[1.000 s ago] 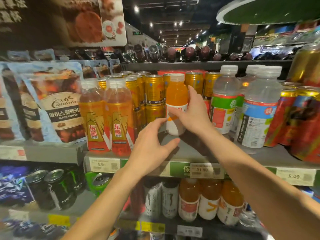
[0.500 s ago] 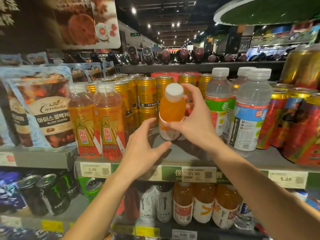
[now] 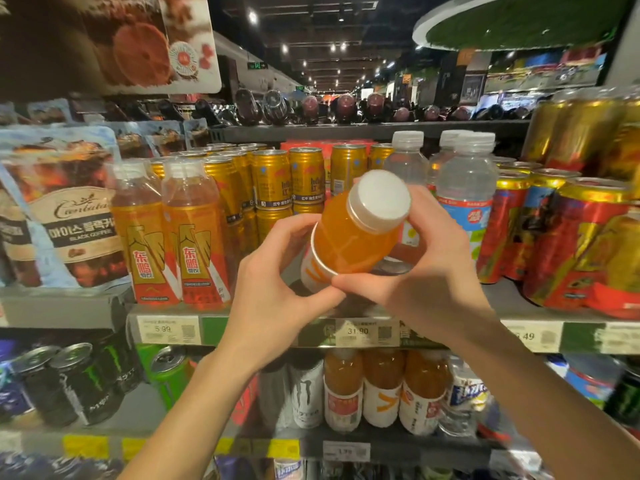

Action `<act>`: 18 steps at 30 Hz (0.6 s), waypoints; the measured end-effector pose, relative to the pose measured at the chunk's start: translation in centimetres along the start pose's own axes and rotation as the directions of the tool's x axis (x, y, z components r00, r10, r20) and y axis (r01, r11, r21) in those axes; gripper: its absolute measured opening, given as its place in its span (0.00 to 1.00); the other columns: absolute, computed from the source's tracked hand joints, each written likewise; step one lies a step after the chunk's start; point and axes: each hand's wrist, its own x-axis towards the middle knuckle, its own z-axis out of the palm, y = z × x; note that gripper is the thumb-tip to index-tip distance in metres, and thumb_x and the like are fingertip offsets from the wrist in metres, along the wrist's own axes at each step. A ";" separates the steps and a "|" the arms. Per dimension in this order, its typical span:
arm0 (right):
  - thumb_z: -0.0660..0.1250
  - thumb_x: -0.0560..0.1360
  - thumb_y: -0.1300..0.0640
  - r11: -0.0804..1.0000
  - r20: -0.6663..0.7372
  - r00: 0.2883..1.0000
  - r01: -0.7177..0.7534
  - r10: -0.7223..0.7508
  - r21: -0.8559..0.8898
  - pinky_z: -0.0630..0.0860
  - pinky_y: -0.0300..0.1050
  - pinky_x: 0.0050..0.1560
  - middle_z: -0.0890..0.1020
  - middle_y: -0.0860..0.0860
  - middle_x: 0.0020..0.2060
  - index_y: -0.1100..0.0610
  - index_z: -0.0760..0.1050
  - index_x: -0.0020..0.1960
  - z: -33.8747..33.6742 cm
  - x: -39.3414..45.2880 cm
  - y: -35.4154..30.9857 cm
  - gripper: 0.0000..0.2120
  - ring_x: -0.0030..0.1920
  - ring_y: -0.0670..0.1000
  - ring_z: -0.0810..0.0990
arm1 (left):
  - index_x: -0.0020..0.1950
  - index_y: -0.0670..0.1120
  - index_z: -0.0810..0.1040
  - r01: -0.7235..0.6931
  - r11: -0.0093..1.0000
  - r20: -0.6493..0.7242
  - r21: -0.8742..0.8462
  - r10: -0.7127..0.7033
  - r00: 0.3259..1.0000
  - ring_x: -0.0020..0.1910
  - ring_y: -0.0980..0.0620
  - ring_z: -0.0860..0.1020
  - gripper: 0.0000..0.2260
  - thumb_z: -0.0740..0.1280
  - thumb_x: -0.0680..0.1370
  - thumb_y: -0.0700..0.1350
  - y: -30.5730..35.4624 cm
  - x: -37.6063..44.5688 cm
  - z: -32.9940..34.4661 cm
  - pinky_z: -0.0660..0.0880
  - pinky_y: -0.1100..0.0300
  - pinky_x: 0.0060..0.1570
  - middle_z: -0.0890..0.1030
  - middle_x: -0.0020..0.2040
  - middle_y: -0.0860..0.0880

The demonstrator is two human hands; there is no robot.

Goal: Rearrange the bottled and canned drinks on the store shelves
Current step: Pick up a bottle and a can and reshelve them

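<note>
Now orange juice bottle (image 3: 349,233), white cap, white label, tilted toward camera; left hand (image 3: 277,292) and right hand (image 3: 426,282) both grip it.

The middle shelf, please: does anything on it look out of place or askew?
Nothing is spilled or damaged. The orange bottle is off the shelf, tilted cap-forward in both hands' grip; matching orange bottles stand on the shelf below.
</note>
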 end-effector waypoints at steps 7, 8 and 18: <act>0.86 0.58 0.58 0.999 0.062 0.997 -0.035 0.037 -0.035 0.73 0.24 0.55 0.76 0.25 0.57 0.33 0.67 0.63 -2.1 -2.8 -2.0 0.43 0.61 0.32 0.75 | 0.63 0.54 0.75 -0.038 0.999 0.003 -0.022 0.038 0.999 0.61 0.61 0.78 0.32 0.81 0.63 0.40 2.5 -2.0 0.3 0.74 0.70 0.59 0.81 0.58 0.62; 0.86 0.58 0.58 0.998 0.062 0.997 -0.034 0.037 -0.044 0.71 0.23 0.54 0.75 0.23 0.56 0.33 0.67 0.63 -2.3 -3.2 -2.2 0.43 0.61 0.30 0.75 | 0.63 0.55 0.76 -0.035 0.999 0.013 -0.025 0.036 0.999 0.61 0.62 0.78 0.33 0.81 0.62 0.40 2.7 -2.3 0.5 0.74 0.70 0.59 0.81 0.58 0.62; 0.86 0.58 0.61 0.996 0.061 0.996 -0.070 0.066 0.060 0.78 0.30 0.51 0.79 0.29 0.57 0.41 0.71 0.65 -5.7 -7.8 -1.6 0.42 0.60 0.37 0.78 | 0.62 0.52 0.81 0.015 0.999 0.069 -0.030 -0.013 0.997 0.58 0.58 0.81 0.32 0.79 0.58 0.42 4.4 -5.8 4.5 0.76 0.67 0.54 0.83 0.56 0.59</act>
